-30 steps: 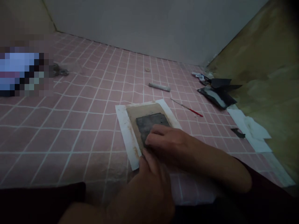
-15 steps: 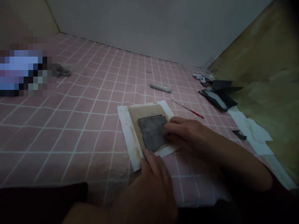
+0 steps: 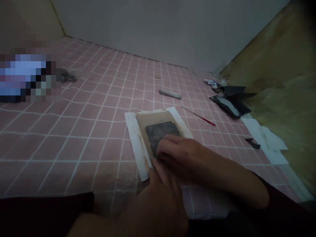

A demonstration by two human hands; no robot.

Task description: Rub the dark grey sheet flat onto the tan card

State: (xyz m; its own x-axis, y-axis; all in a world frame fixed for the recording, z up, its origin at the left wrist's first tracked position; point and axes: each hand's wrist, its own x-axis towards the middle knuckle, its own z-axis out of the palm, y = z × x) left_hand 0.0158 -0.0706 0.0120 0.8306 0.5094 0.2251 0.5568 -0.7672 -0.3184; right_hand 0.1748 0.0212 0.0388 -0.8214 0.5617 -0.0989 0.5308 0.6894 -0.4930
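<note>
A dark grey sheet (image 3: 154, 135), with a slightly ragged left edge, lies flat on a brown board (image 3: 143, 121). Under the board is a smudged white sheet of paper (image 3: 133, 138). My right hand (image 3: 180, 153) is over the lower right part of the grey sheet, its fingers curled together. Whatever may be between them is hidden. Fingertips of my left hand (image 3: 163, 197), stretched forward, rest on the near edge of the board and paper, close beside the right hand.
Beyond the board lie a grey cylinder (image 3: 170, 94), a small pale ring (image 3: 158, 76) and a thin tool with a red handle (image 3: 208, 122). Black packets (image 3: 232, 105), white paper scraps (image 3: 273, 138) and a dark scrap (image 3: 252, 143) lie right on the pink checked cloth (image 3: 98, 131).
My right hand has moved left and nearer to me, from the grey sheet's right edge to its lower part. My left hand stays at the board's near edge.
</note>
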